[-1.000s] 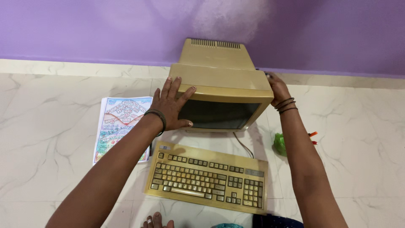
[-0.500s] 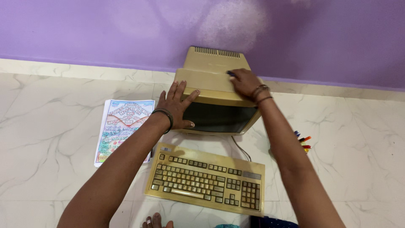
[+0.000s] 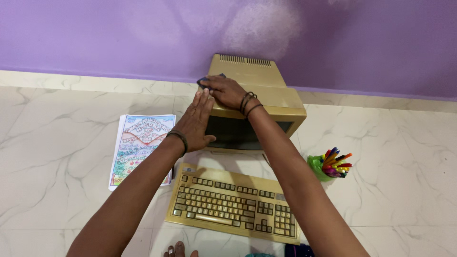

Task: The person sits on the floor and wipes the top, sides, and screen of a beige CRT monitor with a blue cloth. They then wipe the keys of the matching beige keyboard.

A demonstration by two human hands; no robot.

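Observation:
An old beige monitor (image 3: 266, 90) stands on the marble floor against a purple wall. My left hand (image 3: 195, 121) lies flat with spread fingers against the monitor's front left corner, beside the dark screen. My right hand (image 3: 223, 90) presses a small dark blue cloth (image 3: 205, 81) onto the top left edge of the casing; the cloth is mostly hidden under the fingers. My right forearm crosses over the screen. A yellowed beige keyboard (image 3: 233, 202) lies on the floor in front of the monitor.
A colourful printed sheet (image 3: 140, 145) lies on the floor left of the monitor. A green cup holding several coloured pens (image 3: 328, 165) stands to the right. My toes (image 3: 177, 250) show at the bottom edge. White marble floor (image 3: 57, 157) spreads all around.
My right hand slid with the cloth from the monitor's right side across its top to the left edge. My left hand stayed on the front left corner. The pen cup came into view.

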